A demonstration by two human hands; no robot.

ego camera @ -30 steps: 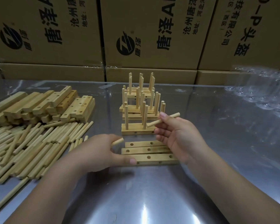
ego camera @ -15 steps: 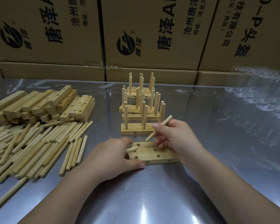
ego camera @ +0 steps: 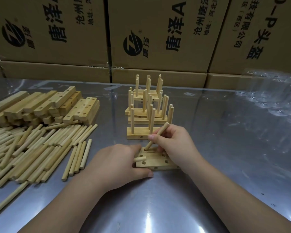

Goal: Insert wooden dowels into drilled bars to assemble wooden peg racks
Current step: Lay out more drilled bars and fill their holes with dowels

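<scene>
The bars (ego camera: 155,163) lie flat on the table (ego camera: 208,182), side by side, near the front rack (ego camera: 138,134). The right hand (ego camera: 175,145) pinches a dowel (ego camera: 158,137) between thumb and fingers. The dowel leans, and its low tip sits at a hole (ego camera: 145,149) in the back one of the bars. The left hand (ego camera: 118,165) rests on their left end with its thumb along the front edge. It grips a spare dowel (ego camera: 139,159) whose end pokes out to the right. What could go wrong? The dowel is tilted, so I think a hard push now could jam it in the hole or make it skip out across the wood. It looks best to stand it straight up first. The bars are loose on a smooth, shiny table, so a push from the side could slide them apart if the left hand lets up. The right hand is just beside the front rack, so a bump could knock it over. The spare dowel could slip out and roll off.
</scene>
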